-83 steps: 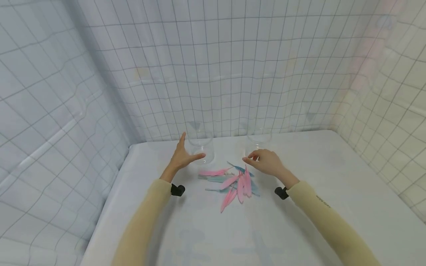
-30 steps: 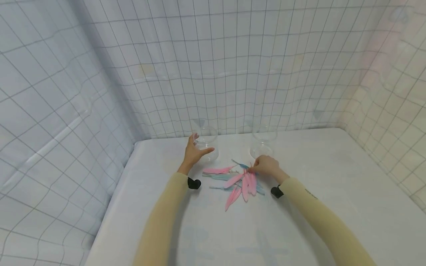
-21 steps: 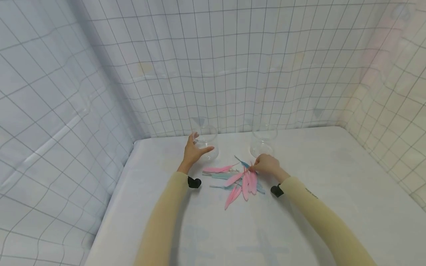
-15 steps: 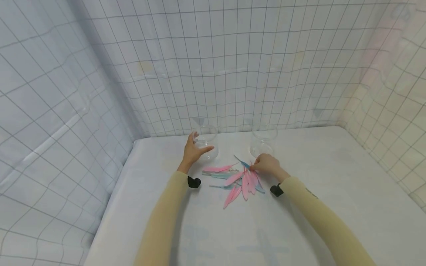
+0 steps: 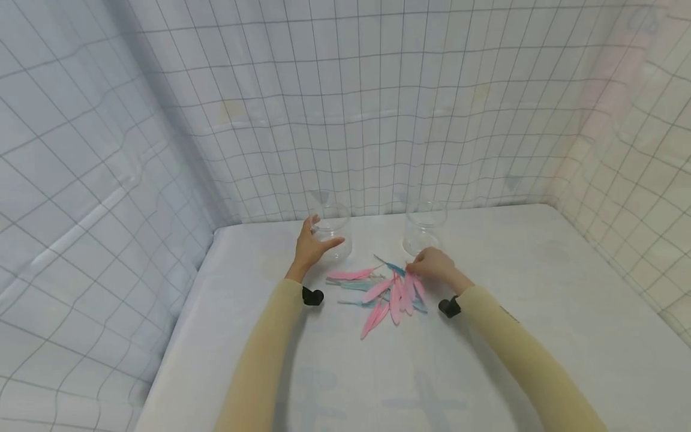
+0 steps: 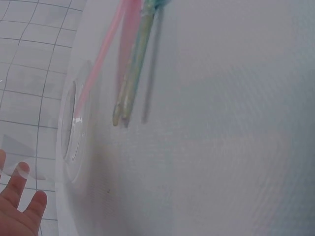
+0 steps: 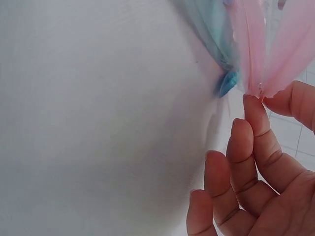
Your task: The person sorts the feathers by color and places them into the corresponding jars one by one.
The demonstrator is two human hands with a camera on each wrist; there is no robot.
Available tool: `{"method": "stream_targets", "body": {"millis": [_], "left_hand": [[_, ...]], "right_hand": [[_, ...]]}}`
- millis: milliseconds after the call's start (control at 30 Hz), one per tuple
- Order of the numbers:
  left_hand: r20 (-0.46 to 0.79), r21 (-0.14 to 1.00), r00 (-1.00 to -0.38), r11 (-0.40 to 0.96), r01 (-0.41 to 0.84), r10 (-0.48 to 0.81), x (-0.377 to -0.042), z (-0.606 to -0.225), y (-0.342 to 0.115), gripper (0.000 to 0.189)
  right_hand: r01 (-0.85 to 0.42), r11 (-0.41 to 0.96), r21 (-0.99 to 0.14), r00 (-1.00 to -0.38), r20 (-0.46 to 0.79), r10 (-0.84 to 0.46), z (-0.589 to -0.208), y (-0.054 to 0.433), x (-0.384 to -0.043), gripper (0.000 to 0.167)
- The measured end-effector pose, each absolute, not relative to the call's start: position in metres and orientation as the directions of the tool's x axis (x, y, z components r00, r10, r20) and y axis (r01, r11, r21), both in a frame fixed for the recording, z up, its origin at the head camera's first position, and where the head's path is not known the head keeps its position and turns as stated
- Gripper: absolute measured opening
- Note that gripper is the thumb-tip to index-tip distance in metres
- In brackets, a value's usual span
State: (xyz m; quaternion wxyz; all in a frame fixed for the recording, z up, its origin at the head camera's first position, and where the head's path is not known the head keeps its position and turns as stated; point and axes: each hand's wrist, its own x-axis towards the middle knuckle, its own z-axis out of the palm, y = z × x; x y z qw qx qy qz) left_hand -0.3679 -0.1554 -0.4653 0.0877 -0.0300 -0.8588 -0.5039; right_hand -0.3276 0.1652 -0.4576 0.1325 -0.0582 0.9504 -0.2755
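My left hand holds the side of a clear jar, with the thumb in front and the fingers behind. In the left wrist view, fingertips show at the jar's edge. My right hand pinches pink feathers by their quill ends between thumb and index finger, and the other fingers are loosely bent. Beneath and beside them lies a loose pile of pink feathers and blue feathers. How many feathers are in the pinch is hard to tell.
A second clear jar stands just behind my right hand. Everything is on a white-covered table. Grid-patterned white curtains close off the back and both sides.
My left hand has moved right and taken hold of the left jar. My right hand has come down from above the pile, nudged some feathers, and now pinches pink ones.
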Motion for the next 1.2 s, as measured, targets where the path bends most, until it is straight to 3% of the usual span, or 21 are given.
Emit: {"method": "stream_targets", "body": {"millis": [667, 1200], "left_hand": [[0.191, 0.868, -0.981, 0.47, 0.16, -0.02, -0.372, -0.467, -0.156, 0.101], [0.196, 0.871, -0.98, 0.463, 0.165, -0.02, -0.37, -0.466, -0.156, 0.099]], "right_hand": [[-0.021, 0.817, -0.576, -0.955, -0.232, -0.188, -0.443, 0.172, -0.325, 0.028], [0.024, 0.718, -0.696, -0.943, -0.255, -0.215, -0.429, 0.169, -0.323, 0.028]]}}
